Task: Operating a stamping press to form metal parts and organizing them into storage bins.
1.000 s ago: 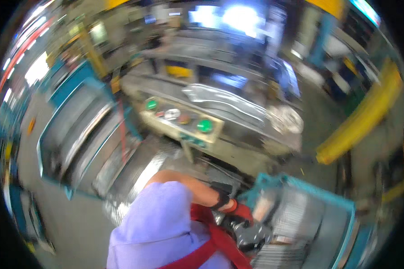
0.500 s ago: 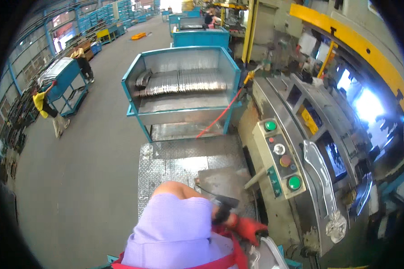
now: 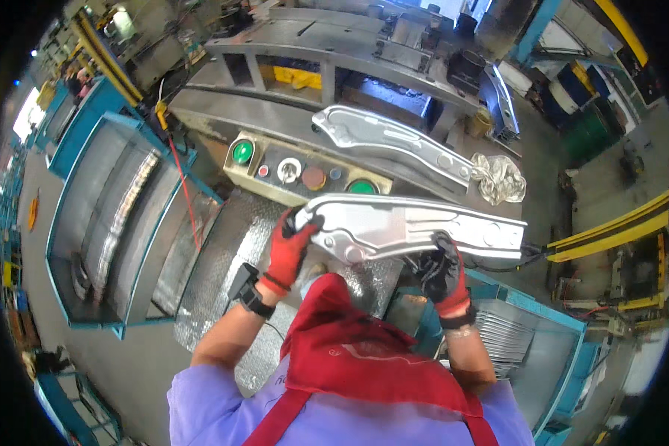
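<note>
A long, silvery stamped sheet-metal part [image 3: 398, 223] lies level across both gloved hands. My left hand [image 3: 286, 249], in a red and black glove, is closed on its left end, fingers over the edge. At the part's near edge, toward the right, my right hand [image 3: 444, 271] grips it with dark glove fingers. Beyond it, a second part of similar shape [image 3: 383, 137] rests on the machine's ledge. A crumpled whitish rag [image 3: 499, 178] touches that second part's right end.
A control box [image 3: 275, 167] with green buttons stands just beyond the held part. To my left is a blue-framed bin [image 3: 61, 238] with a row of metal parts. Another blue-framed bin [image 3: 561, 357] holds stacked parts at right. A yellow beam [image 3: 609, 234] juts in.
The view has swung right, from the aisle to the machine. Earlier one red-gloved hand was by metal at the lower edge; now both hands hold a part in front of me.
</note>
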